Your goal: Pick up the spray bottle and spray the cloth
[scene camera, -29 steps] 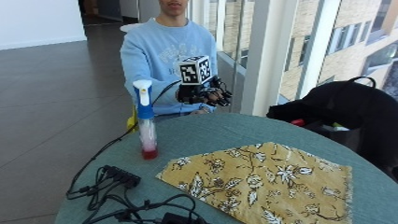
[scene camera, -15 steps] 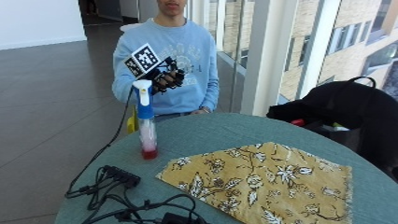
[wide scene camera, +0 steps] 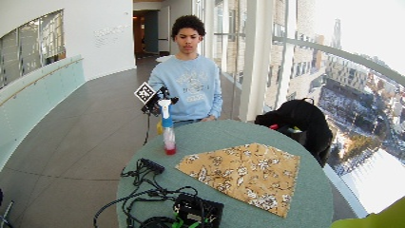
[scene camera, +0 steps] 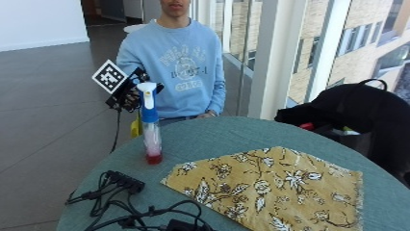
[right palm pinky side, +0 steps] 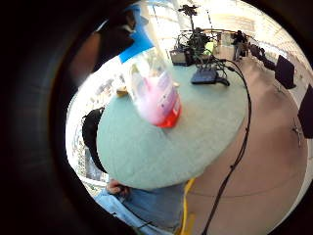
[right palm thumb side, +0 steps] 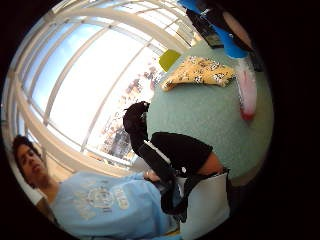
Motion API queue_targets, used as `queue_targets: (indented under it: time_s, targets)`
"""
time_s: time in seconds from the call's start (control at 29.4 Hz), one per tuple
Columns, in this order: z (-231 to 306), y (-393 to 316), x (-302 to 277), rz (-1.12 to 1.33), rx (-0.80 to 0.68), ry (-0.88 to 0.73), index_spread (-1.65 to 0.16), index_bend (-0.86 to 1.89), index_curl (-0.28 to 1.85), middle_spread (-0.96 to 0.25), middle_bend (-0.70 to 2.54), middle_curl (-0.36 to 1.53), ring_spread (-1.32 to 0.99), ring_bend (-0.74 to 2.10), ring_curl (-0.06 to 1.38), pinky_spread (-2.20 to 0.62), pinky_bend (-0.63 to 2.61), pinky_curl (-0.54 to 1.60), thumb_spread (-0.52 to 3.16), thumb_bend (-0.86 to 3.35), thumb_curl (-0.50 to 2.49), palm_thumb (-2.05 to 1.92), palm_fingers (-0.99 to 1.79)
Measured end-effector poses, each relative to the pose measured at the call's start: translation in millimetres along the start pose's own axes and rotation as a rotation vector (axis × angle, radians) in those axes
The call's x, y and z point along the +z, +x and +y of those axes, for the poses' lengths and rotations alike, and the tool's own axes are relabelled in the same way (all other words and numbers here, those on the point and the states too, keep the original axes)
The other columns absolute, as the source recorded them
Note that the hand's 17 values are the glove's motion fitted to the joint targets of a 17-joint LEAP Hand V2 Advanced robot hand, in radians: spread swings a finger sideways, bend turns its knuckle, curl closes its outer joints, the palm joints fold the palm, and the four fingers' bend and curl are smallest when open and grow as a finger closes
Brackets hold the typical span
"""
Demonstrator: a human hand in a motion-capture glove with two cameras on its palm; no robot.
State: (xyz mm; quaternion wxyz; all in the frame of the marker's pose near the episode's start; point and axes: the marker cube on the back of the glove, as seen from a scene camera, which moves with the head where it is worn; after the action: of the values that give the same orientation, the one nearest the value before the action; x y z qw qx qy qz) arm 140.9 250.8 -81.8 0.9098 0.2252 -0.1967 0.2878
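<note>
Glass walls ring the round green table; right hand fingers' state unclear behind spray bottle.

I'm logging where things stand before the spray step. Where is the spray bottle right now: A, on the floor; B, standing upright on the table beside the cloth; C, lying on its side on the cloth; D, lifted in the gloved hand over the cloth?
B: the spray bottle stands upright on the table, apart from the cloth, with the gloved right hand behind its nozzle.
</note>
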Motion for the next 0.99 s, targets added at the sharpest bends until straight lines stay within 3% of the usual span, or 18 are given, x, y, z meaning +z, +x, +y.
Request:
queue_targets:
  time_s: [0.27,0.75,0.99]
  targets:
    - [-36.3,28.7,14.1,-0.122,0.107,0.103,-0.38,0.11,0.25,-0.06,0.38,0.38,0.02,0.31,0.31,0.20,0.20,0.31,1.00,-0.02,0.27,0.42,0.50]
    - [-82.2,56.7,54.7,-0.404,0.244,0.023,-0.37,0.07,0.20,-0.07,0.40,0.39,0.00,0.40,0.33,0.18,0.27,0.34,0.94,-0.01,0.29,0.52,0.57]
    - [-91.1,52.1,68.8,-0.423,0.256,0.115,-0.36,0.06,0.17,-0.09,0.44,0.41,-0.03,0.44,0.34,0.19,0.32,0.35,0.91,-0.02,0.30,0.55,0.70]
